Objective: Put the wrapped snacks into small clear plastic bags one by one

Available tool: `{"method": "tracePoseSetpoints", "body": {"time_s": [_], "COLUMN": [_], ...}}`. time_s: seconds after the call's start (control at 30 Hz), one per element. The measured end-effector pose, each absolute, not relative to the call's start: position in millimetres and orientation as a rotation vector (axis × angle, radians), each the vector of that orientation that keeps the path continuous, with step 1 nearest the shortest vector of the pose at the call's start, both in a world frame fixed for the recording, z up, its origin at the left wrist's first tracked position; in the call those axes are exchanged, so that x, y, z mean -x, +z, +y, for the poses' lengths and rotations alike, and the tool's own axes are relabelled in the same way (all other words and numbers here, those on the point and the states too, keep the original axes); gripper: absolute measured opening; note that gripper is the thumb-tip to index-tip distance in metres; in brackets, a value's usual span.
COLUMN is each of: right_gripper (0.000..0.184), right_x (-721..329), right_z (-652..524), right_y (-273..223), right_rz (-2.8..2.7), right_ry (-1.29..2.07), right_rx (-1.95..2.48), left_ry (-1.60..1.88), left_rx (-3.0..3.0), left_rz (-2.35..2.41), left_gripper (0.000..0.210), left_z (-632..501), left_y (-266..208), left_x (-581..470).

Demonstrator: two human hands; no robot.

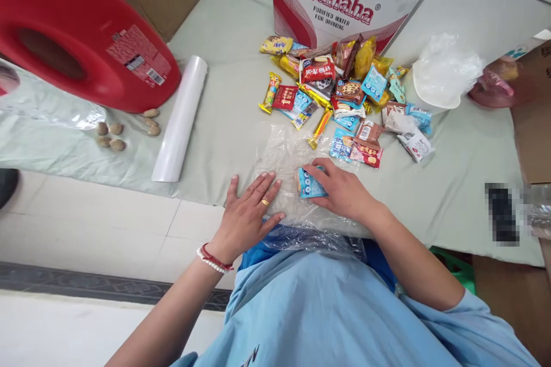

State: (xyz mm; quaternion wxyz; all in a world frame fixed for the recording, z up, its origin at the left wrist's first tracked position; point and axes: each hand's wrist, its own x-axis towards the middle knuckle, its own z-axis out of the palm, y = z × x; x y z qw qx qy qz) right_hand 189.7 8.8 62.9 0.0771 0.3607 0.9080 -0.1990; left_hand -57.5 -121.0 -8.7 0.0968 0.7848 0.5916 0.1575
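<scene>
My left hand point(253, 212) lies flat with its fingers spread on a clear plastic bag point(286, 152), which is laid out at the front of the cloth-covered table. Over the right part of that bag, my right hand point(338, 188) grips a small blue snack packet point(310, 183) between thumb and fingers. Just beyond the hands is a heap of wrapped snacks point(318, 71) in red, yellow, blue and brown. Closest to my right hand in the heap are a red snack packet point(365, 153) and a blue-and-white packet point(341, 143).
A white plastic roll point(181, 120) lies left of the bag, near several walnuts point(116, 129) and a large red jug point(99, 40). Behind the snacks stands a Wahaha water carton point(344, 0). To the right are a white container point(430, 89) with crumpled plastic and a blurred dark object point(501, 213).
</scene>
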Motion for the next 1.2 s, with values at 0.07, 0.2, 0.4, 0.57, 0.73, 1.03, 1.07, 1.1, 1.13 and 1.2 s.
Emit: {"method": "tracePoseSetpoints", "body": {"time_s": [0.07, 0.2, 0.4, 0.57, 0.73, 1.03, 1.07, 1.1, 1.13, 1.2], "right_gripper": [0.077, 0.070, 0.069, 0.063, 0.063, 0.072, 0.068, 0.059, 0.049, 0.043], "right_x": [-193.5, -194.0, -184.9, -172.4, -165.1, -184.4, -195.0, -207.6, -221.8, -251.9], "right_z": [11.2, 11.2, 13.6, 13.3, 6.6, 0.6, -1.1, -3.8, -7.6, -18.0], "right_y": [63.7, 63.9, 64.8, 70.2, 75.1, 70.5, 71.1, 71.9, 72.6, 73.2], "right_rz": [2.723, 2.688, 2.698, 2.653, 2.652, 2.794, 2.883, 2.984, 3.087, 3.211], "right_ry": [-0.694, -0.696, -0.644, -0.496, -0.495, -0.621, -0.651, -0.678, -0.701, -0.711], "right_rx": [-1.076, -1.084, -1.020, -1.080, -1.131, -1.157, -1.166, -1.170, -1.154, -1.047], "left_ry": [0.477, 0.527, 0.528, 0.496, 0.494, 0.620, 0.662, 0.703, 0.733, 0.735], "left_rx": [-2.324, -2.322, -2.299, -2.283, -2.269, -2.317, -2.325, -2.343, -2.374, -2.481], "left_rz": [1.753, 1.749, 1.831, 1.829, 1.826, 1.813, 1.815, 1.815, 1.803, 1.709], "left_gripper": [0.075, 0.071, 0.066, 0.069, 0.070, 0.073, 0.074, 0.074, 0.075, 0.079], "left_z": [-121.5, -123.7, -124.2, -121.4, -120.8, -124.3, -126.5, -129.3, -132.5, -139.5], "left_y": [-9.5, -10.6, -13.0, -13.3, -11.9, -9.0, -6.6, -3.7, -0.5, 5.3], "left_x": [57.5, 59.3, 69.6, 73.6, 72.3, 80.8, 82.8, 85.0, 87.3, 92.1]}}
